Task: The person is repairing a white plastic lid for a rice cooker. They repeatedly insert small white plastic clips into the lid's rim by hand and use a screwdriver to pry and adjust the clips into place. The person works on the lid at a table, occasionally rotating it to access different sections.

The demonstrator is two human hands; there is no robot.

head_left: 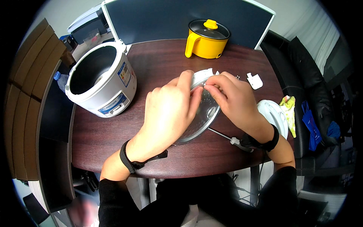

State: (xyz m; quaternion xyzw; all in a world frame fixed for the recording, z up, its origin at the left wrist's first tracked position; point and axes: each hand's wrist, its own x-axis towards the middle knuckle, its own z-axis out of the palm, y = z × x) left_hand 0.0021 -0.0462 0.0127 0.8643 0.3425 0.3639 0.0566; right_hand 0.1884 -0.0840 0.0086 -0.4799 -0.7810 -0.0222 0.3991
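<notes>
The lid (200,113), a round metal disc dotted with small holes and edged at the top by a white plastic rim, is held over the middle of the table (159,60). It stands tilted, its long axis running from the upper right down to the lower left, the perforated face turned toward the right hand.

The left hand (168,111) comes in from the lower left, back of the hand up, and covers the disc's left half; its fingers (185,81) are curled together over the white rim and clamped on it. The right hand (234,98) reaches in from the lower right with the wrist bent, its fingers pinched on the lid's upper edge. Both wrists wear black straps.

A screwdriver (227,138) with a thin steel shaft lies on the table just under the right wrist. A white, glossy cooker (100,79) stands open at the left, a yellow pot (206,39) with a dark glass top at the far edge. A small white clip (255,80) lies near the right, a white domed cover (274,115) beside the right forearm.
</notes>
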